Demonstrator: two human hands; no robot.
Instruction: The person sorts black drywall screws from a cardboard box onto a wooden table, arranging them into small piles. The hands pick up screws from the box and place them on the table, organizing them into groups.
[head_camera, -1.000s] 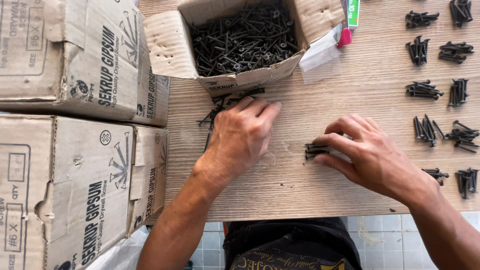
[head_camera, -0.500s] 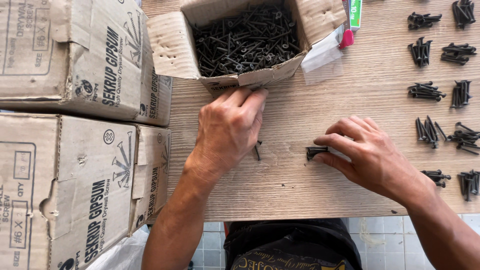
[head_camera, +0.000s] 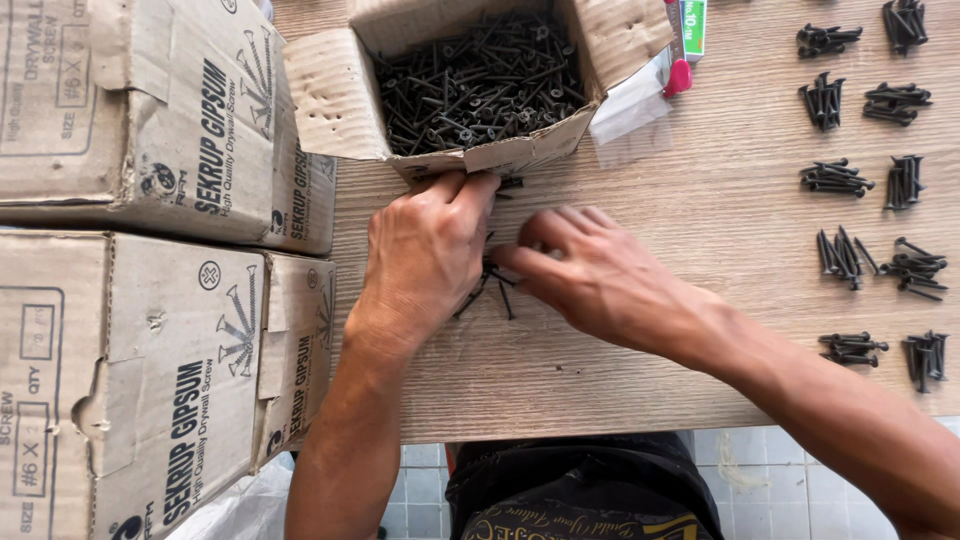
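On the pale wooden table, seen from the head camera, the left hand lies palm down just below the open cardboard box of black screws, its fingers curled over a small loose clump of screws; whether it pinches any cannot be told. The right hand reaches in from the right, its fingertips drawn together against that same clump beside the left hand's fingers. Two closed cartons stand stacked along the table's left edge. To the right, well apart from the hands, small screw bundles lie in two columns.
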